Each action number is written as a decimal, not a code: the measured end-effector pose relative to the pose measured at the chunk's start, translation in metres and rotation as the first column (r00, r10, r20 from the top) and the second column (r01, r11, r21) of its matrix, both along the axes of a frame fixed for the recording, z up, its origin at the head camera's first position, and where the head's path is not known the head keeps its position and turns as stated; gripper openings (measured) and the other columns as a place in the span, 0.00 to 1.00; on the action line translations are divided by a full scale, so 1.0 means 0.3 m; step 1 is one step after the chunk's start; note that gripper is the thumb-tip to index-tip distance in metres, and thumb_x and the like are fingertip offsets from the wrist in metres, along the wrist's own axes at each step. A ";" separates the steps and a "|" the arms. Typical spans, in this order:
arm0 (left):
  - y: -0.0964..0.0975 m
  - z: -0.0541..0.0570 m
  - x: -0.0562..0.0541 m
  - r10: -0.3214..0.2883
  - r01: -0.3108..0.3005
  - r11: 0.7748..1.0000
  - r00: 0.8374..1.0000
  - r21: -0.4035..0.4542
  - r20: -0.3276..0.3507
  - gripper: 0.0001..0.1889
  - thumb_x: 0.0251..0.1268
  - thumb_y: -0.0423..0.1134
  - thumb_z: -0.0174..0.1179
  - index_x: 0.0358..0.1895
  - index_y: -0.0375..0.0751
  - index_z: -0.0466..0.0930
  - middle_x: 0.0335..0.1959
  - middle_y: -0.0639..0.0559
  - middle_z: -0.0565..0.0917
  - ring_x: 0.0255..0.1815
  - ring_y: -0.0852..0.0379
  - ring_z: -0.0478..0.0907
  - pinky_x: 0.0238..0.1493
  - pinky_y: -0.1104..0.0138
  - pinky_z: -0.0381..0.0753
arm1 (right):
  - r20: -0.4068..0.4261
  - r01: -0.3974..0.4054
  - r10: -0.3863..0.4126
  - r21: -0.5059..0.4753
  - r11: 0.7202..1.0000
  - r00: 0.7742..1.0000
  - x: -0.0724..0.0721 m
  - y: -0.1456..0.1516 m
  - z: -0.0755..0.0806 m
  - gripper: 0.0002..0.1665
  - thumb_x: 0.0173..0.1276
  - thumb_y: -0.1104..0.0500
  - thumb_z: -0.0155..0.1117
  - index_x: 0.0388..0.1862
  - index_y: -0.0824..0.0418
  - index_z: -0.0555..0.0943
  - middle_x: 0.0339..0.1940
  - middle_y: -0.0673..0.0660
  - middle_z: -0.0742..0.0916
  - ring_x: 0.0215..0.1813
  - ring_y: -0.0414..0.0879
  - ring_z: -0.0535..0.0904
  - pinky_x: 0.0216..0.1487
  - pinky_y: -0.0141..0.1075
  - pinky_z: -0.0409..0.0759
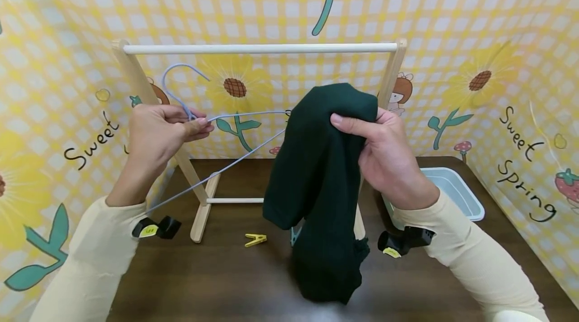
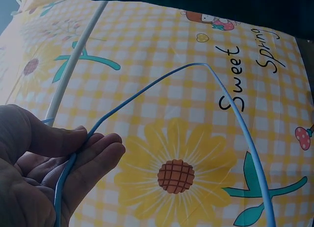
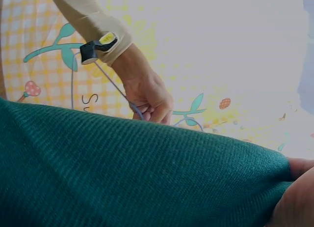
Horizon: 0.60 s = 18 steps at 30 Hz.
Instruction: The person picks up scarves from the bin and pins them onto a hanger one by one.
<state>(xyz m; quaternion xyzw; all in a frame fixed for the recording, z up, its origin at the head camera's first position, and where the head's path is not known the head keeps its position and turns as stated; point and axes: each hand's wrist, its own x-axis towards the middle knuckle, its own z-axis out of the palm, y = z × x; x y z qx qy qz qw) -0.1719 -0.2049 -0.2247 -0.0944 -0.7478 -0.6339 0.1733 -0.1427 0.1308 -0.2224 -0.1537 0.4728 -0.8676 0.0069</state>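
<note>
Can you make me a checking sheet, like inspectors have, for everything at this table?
Surface: dark brown table; the rack stands on it, wooden sides with white bars.
Job's things: thin bluish hanger, one end hidden by the dark green cloth; whether it goes inside, I can't tell.
Clutter: yellow clothespin, a bluish clip mostly hidden by the cloth, pale blue tray on the right.
Grippers: left grip pinches the hanger just below its hook; right grip holds the cloth up, thumb in front.
Cables: nothing seen.
Surroundings: yellow checked backdrop with sunflowers and "Sweet Spring" lettering.
</note>
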 end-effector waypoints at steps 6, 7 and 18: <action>0.025 0.018 -0.002 0.010 -0.010 1.000 1.000 -0.024 0.007 0.03 0.60 0.22 0.68 0.29 0.24 0.88 0.28 0.54 0.90 0.28 0.57 0.90 0.35 0.66 0.88 | -0.025 0.009 -0.010 -0.041 0.999 1.000 0.001 -0.011 0.025 0.14 0.66 0.78 0.62 0.36 0.63 0.90 0.40 0.55 0.88 0.44 0.45 0.87 0.44 0.33 0.87; 0.030 0.020 -0.003 0.011 -0.010 0.999 1.000 -0.037 0.008 0.03 0.60 0.22 0.68 0.29 0.25 0.88 0.28 0.54 0.90 0.28 0.57 0.90 0.35 0.65 0.88 | -0.027 0.012 -0.013 -0.048 0.999 1.000 0.003 -0.011 0.028 0.14 0.67 0.78 0.62 0.36 0.63 0.90 0.40 0.55 0.88 0.43 0.45 0.87 0.44 0.33 0.87; 0.054 0.019 0.006 -0.003 0.002 0.997 1.000 -0.078 -0.004 0.07 0.62 0.23 0.67 0.37 0.17 0.85 0.29 0.55 0.90 0.28 0.58 0.90 0.35 0.66 0.88 | -0.077 0.029 -0.035 -0.079 0.996 0.996 0.007 -0.023 0.074 0.15 0.66 0.79 0.62 0.36 0.64 0.90 0.39 0.55 0.88 0.44 0.45 0.86 0.44 0.33 0.86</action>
